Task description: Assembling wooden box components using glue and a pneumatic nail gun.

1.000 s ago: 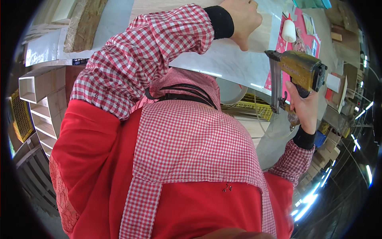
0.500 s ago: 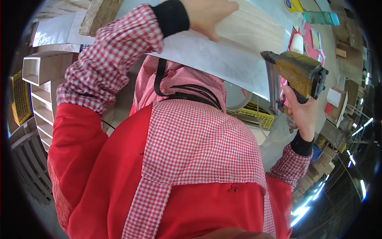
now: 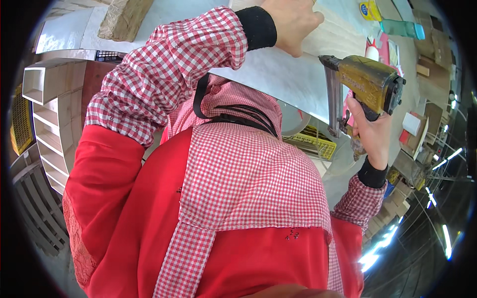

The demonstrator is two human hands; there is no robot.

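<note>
My right hand (image 3: 373, 133) is wrapped around the grip of a worn yellow-brown pneumatic nail gun (image 3: 365, 82). Its dark nose end points left, beside the pale wooden board (image 3: 335, 37), and the metal magazine hangs down past the table's near edge. On the board, my left hand (image 3: 293, 25) has its fingers bent, with the thumb reaching down to the near edge. The picture's top rim cuts off some of those fingertips. Beneath the board lies the smooth grey-white tabletop (image 3: 278, 82).
A white bottle with a red tip (image 3: 371, 52) and a teal bottle (image 3: 402, 29) stand beyond the nail gun. At left are a wrapped brown block (image 3: 124, 20) and a pale wooden shelf unit (image 3: 52, 144). A yellow crate (image 3: 313, 141) sits below the table.
My left hand has moved right along the board, and its stretched fingers have bent. The nail gun, in my right hand, has shifted slightly left and up, closer to the board.
</note>
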